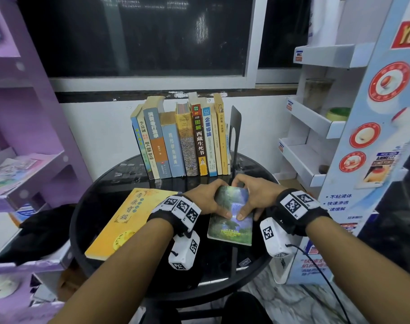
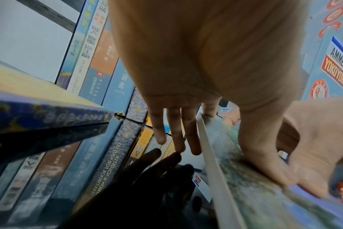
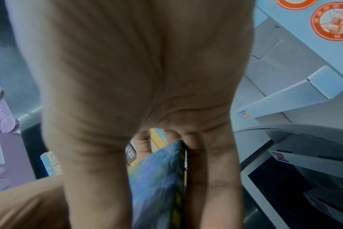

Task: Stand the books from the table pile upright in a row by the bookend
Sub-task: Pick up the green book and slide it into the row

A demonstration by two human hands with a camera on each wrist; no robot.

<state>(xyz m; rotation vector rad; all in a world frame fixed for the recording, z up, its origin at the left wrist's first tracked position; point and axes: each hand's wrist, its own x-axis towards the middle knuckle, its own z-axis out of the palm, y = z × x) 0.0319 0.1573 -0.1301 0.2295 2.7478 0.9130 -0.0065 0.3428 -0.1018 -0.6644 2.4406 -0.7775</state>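
A thin green book with a waterfall cover (image 1: 232,226) lies tilted on the round black glass table (image 1: 152,272), its near edge down. Both hands hold its far end. My left hand (image 1: 205,202) has its thumb on the cover and its fingers round the left corner. My right hand (image 1: 250,197) grips the right corner the same way. The left wrist view shows the left hand (image 2: 186,69) with its thumb on the green book (image 2: 254,190). The right hand (image 3: 137,77) pinches the green book (image 3: 157,178). A yellow book (image 1: 124,223) lies flat at the left. Several books (image 1: 183,141) stand by a black bookend (image 1: 236,127).
A purple shelf unit (image 1: 35,136) stands close on the left, with a black cloth (image 1: 42,230) on its lower ledge. A white and blue display rack (image 1: 316,127) crowds the right side. Behind the row are a white wall and a dark window.
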